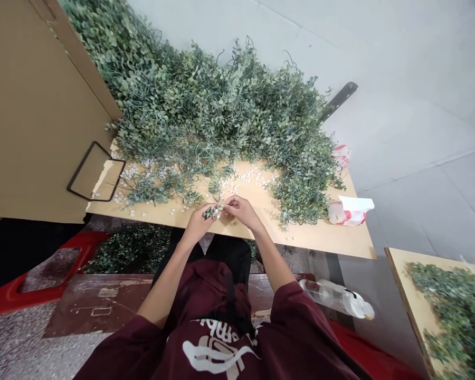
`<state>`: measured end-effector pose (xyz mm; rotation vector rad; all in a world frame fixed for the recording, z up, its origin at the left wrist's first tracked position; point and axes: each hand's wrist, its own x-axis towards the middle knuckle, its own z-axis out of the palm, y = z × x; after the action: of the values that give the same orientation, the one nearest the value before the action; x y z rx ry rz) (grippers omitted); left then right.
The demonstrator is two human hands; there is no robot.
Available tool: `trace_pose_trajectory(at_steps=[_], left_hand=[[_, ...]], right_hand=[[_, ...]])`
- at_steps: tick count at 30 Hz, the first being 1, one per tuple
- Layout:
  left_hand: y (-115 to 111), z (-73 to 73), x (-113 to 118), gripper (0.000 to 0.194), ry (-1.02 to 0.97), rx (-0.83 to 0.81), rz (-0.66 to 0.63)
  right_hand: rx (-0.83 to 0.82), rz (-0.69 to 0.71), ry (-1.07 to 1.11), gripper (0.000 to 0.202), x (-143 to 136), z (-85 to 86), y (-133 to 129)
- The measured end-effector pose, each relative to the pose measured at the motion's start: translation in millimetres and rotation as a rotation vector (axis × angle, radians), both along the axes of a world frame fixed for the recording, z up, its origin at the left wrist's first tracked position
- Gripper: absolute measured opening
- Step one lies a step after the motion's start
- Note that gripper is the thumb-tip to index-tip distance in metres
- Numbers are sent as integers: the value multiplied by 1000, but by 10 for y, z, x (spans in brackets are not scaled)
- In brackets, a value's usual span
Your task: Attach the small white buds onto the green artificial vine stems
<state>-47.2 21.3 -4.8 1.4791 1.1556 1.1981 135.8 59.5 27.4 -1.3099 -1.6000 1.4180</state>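
- My left grip (199,222) pinches a small green sprig (210,213) at the near edge of the desk (352,240).
- My right grip (241,211) is pressed together at the sprig's right end; what it pinches there is too small to tell.
- Small white pieces (234,187) lie scattered just beyond.
- Heaped foliage (206,97) covers the far side.
- A tissue pack (345,213) sits at right.

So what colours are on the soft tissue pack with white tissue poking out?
The tissue pack is white with pinkish-red patches; best seen in the head view.
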Motion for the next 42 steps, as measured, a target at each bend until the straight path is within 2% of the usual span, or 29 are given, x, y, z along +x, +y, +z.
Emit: trace_pose_trajectory(at_steps=[4, 10, 16, 24, 36, 42], left_hand=[[-1, -8, 16, 14, 27, 23, -51], [-14, 41, 40, 16, 58, -30, -77], [-57, 88, 50, 17, 86, -75, -132], [-79, 52, 26, 25, 108, -27, -205], [-75, 57, 30, 32, 158, 10, -203], [-76, 55, 37, 27, 159, 4, -191]], right_hand=[[-140, 10, 339, 25, 4, -58, -137], [-292, -123, 544, 31, 23, -160, -190], [-312, -123, 553, 31, 46, -191, -201], [-356, -126, 596, 31, -23, -184, -244], [-334, -122, 522, 31, -47, -161, -244], [-318, -151, 523, 32, -42, -175, -270]])
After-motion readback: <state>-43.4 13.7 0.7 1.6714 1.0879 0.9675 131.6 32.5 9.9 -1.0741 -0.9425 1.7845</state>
